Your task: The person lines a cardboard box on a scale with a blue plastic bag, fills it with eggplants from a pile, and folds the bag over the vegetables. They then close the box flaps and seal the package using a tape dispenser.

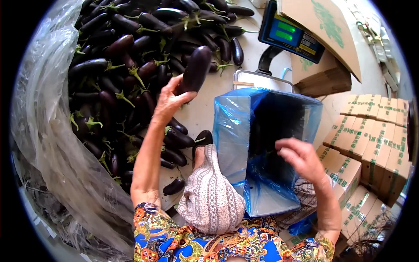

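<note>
My left hand [169,99] is closed round a dark purple eggplant [196,70], lifted at the edge of a big heap of eggplants [144,56]. Over the right side of a box lined with blue plastic film [231,139] hovers my right hand [301,159]. Its fingers are loosely bent, thumb apart, with nothing seen between them. The inside of the box is in deep shadow; some dark shapes, perhaps eggplants, show faintly near its left wall.
Behind the box stands a scale with a lit green display [290,32] and a metal platform [262,81]. Flattened cardboard [327,26] leans by it. Stacked printed cartons [371,135] fill the right side. Clear plastic sheeting [52,122] lies along the left. One eggplant [174,186] lies near my knee.
</note>
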`<act>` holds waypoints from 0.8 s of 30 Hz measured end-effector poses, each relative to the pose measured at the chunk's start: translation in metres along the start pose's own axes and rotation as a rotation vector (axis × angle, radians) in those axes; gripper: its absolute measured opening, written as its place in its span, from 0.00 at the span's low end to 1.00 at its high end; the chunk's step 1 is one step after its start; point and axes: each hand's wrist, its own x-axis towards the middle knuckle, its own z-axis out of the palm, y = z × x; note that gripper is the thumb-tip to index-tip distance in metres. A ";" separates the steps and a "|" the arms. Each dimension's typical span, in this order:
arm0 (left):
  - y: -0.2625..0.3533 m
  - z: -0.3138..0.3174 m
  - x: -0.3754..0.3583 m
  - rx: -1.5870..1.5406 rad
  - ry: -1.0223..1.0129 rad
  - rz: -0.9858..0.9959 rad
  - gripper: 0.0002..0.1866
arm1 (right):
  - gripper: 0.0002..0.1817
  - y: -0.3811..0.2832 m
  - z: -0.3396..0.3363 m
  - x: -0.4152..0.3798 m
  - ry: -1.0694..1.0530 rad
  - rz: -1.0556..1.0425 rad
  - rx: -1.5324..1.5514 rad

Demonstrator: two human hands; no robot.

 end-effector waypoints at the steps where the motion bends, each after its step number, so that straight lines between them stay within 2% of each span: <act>1: 0.029 0.000 -0.006 0.135 -0.080 0.197 0.31 | 0.17 0.002 -0.009 0.004 -0.010 0.061 0.245; 2: 0.059 0.003 -0.014 0.262 -0.163 0.395 0.32 | 0.23 -0.003 -0.021 0.007 -0.054 0.050 0.383; 3: 0.096 0.013 -0.026 0.365 -0.268 0.499 0.34 | 0.32 -0.006 -0.026 0.009 -0.088 -0.011 0.574; 4: 0.127 0.028 -0.040 0.464 -0.371 0.604 0.36 | 0.37 -0.012 -0.030 0.011 -0.142 0.059 0.785; 6: 0.154 0.063 -0.057 0.599 -0.546 0.838 0.36 | 0.38 -0.026 -0.021 0.011 -0.237 0.027 1.013; 8: 0.158 0.104 -0.068 0.509 -0.565 0.997 0.39 | 0.41 -0.033 -0.023 0.007 -0.401 -0.018 0.499; 9: 0.164 0.113 -0.074 0.432 -0.514 0.961 0.40 | 0.44 -0.031 -0.023 -0.002 -0.457 0.198 0.615; 10: 0.168 0.112 -0.071 0.470 -0.459 0.986 0.41 | 0.45 -0.034 -0.022 -0.013 -0.459 0.270 0.759; 12: 0.162 0.097 -0.069 0.330 -0.350 0.823 0.40 | 0.45 -0.015 -0.015 -0.031 -0.285 0.125 0.407; 13: 0.150 0.083 -0.065 0.256 -0.314 0.748 0.37 | 0.44 -0.003 -0.011 -0.039 -0.282 0.149 0.429; 14: 0.133 0.070 -0.070 0.122 -0.244 0.507 0.27 | 0.44 -0.004 -0.009 -0.046 -0.293 0.288 0.481; 15: 0.121 0.055 -0.077 -0.008 -0.154 0.297 0.20 | 0.44 -0.002 -0.010 -0.051 -0.354 0.313 0.423; 16: 0.100 0.040 -0.080 -0.074 -0.044 0.204 0.16 | 0.43 0.002 -0.010 -0.055 -0.416 0.334 0.360; 18: 0.049 0.007 -0.086 -0.103 0.151 0.091 0.14 | 0.43 0.013 -0.005 -0.059 -0.442 0.399 0.292; 20: 0.005 -0.019 -0.105 -0.181 0.401 -0.132 0.12 | 0.42 0.020 0.006 -0.055 -0.294 0.496 0.518; 23: -0.069 -0.044 -0.145 -0.230 0.514 -0.214 0.12 | 0.41 0.044 0.018 -0.032 -0.188 0.643 0.595; 24: -0.082 -0.045 -0.158 -0.218 0.538 -0.293 0.12 | 0.40 0.063 0.028 -0.026 -0.084 0.726 0.585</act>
